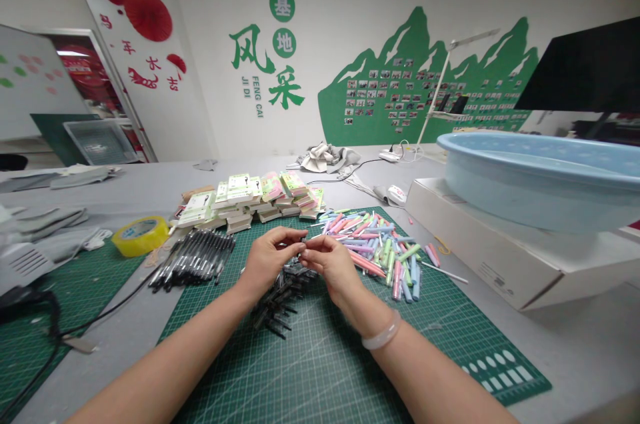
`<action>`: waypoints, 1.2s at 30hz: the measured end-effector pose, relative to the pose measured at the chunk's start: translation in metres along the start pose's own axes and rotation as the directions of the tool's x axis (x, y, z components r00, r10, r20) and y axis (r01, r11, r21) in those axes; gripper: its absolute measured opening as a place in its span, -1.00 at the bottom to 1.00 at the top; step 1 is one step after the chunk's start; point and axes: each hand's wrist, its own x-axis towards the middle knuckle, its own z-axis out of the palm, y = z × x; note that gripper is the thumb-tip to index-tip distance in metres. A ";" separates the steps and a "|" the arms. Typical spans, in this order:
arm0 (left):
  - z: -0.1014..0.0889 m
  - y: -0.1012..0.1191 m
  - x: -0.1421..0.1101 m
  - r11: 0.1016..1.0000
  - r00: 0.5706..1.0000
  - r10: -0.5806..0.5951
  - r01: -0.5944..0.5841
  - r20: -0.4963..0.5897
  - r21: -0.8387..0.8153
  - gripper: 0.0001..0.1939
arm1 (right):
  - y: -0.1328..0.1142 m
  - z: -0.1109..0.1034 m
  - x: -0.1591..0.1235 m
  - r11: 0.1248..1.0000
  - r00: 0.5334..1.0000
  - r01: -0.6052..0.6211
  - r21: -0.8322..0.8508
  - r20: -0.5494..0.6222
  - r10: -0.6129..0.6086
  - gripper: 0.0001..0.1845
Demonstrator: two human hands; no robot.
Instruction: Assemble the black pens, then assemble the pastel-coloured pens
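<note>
My left hand [270, 259] and my right hand [336, 266] meet above the cutting mat [320, 371], fingertips pinched together. Between them is something small and dark, mostly hidden by the fingers. Below the hands lies a loose pile of black pen parts [280, 307], partly covered by my left hand. Left of it, a bundle of black pens [197, 257] rests side by side. A heap of pastel pen-like tubes [385, 244] in pink, green, blue and purple spreads to the right of my right hand.
Stacked small boxes [240, 191] stand behind the pens. A roll of yellow tape [141, 235] and black cables [55, 317] lie at left. At right, a blue basin [520, 191] sits on a white box [490, 257]. Grey cloths [327, 159] lie at the back.
</note>
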 end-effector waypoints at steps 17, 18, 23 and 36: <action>0.007 0.002 -0.004 0.999 0.999 -0.009 0.011 0.050 -0.034 -0.78 | -0.005 0.003 -0.002 0.999 1.000 0.009 -0.034 -0.010 -0.009 -0.73; 0.007 0.002 -0.004 0.998 0.998 -0.021 0.024 0.056 -0.052 -0.78 | -0.005 0.003 -0.002 1.000 1.000 0.003 -0.030 -0.005 -0.003 -0.73; -0.011 -0.006 0.008 0.979 0.990 -0.117 0.127 0.076 -0.160 -0.65 | -0.004 -0.001 0.002 0.988 0.998 0.025 -0.151 0.065 -0.016 -0.77; -0.038 -0.056 0.022 0.741 0.952 -0.089 -0.133 0.293 0.658 -0.90 | -0.003 -0.006 -0.008 0.199 0.958 0.282 -0.939 0.286 -0.012 -0.85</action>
